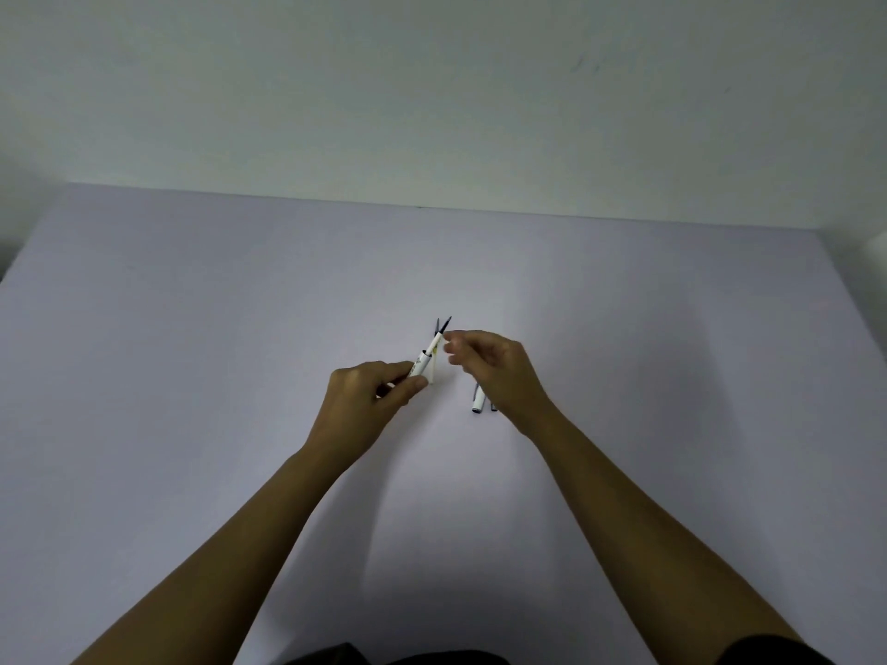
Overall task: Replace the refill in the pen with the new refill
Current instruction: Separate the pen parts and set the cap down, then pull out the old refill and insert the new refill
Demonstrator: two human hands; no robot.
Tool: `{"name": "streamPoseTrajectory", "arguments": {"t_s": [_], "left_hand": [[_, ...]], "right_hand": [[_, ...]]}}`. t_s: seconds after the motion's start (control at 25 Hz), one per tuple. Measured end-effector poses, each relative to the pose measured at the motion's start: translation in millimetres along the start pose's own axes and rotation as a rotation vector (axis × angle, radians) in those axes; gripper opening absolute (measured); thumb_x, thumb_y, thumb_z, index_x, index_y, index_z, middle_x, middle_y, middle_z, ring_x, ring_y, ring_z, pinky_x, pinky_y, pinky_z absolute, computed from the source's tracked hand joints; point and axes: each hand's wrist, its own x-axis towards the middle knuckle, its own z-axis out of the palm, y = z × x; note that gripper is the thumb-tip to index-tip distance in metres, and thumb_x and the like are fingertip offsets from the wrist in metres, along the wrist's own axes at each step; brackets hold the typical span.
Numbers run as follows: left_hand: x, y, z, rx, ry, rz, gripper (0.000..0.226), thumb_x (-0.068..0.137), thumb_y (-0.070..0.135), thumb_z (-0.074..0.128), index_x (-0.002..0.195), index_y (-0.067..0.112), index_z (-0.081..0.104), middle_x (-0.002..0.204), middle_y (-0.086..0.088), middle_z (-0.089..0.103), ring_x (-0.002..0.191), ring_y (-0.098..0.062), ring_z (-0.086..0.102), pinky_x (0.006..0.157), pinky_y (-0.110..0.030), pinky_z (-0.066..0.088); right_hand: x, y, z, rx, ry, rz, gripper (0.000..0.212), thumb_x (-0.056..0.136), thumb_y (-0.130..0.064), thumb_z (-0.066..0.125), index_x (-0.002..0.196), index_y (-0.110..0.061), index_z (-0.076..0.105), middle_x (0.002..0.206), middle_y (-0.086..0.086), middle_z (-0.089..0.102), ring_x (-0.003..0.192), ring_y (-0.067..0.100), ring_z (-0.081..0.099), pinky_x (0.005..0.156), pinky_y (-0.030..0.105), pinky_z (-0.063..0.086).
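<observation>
My left hand (369, 391) grips the lower end of a white pen barrel (418, 368), which tilts up and to the right. A thin refill (442, 330) with a dark tip sticks out of the barrel's top. My right hand (489, 367) has its thumb and forefinger pinched together at this refill, just above the barrel mouth. A second pale refill (433, 374) lies on the table right behind the barrel, its dark tip pointing away from me.
Two small pen parts, a white piece (476, 403) and a darker piece (494, 407), lie on the table partly under my right hand. The pale lilac table (192, 328) ends at a white wall at the back.
</observation>
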Motion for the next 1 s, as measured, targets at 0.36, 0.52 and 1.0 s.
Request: {"name": "streamPoseTrajectory", "arguments": {"t_s": [0.36, 0.52, 1.0], "left_hand": [[-6.8, -8.6, 2.0, 0.053, -0.021, -0.023, 0.015, 0.082, 0.025, 0.067, 0.093, 0.015, 0.074, 0.067, -0.007, 0.070, 0.057, -0.021, 0.060, 0.060, -0.038, 0.050], [-8.2, -23.9, -1.0, 0.052, -0.034, -0.092, 0.012, 0.083, 0.024, 0.066, 0.088, 0.015, 0.073, 0.064, -0.013, 0.067, 0.060, -0.028, 0.060, 0.062, -0.046, 0.052], [17.5, -51.4, -3.0, 0.036, -0.031, -0.168, 0.012, 0.084, 0.026, 0.065, 0.083, 0.016, 0.072, 0.062, -0.011, 0.065, 0.058, -0.025, 0.058, 0.060, -0.046, 0.051]], "right_hand": [[20.2, -22.0, -4.4, 0.339, 0.089, -0.018, 0.017, 0.092, -0.016, 0.058, 0.088, -0.027, 0.070, 0.084, -0.010, 0.071, 0.076, -0.003, 0.067, 0.069, 0.011, 0.053], [51.4, -4.5, -13.3, 0.304, 0.200, 0.130, 0.010, 0.090, -0.019, 0.060, 0.090, -0.017, 0.070, 0.084, -0.002, 0.070, 0.080, 0.007, 0.067, 0.075, 0.021, 0.054], [114.9, 61.2, 18.0, -0.526, 0.201, 0.202, 0.025, 0.080, -0.024, 0.072, 0.091, -0.002, 0.066, 0.092, 0.016, 0.072, 0.089, 0.029, 0.066, 0.072, 0.025, 0.043]]}}
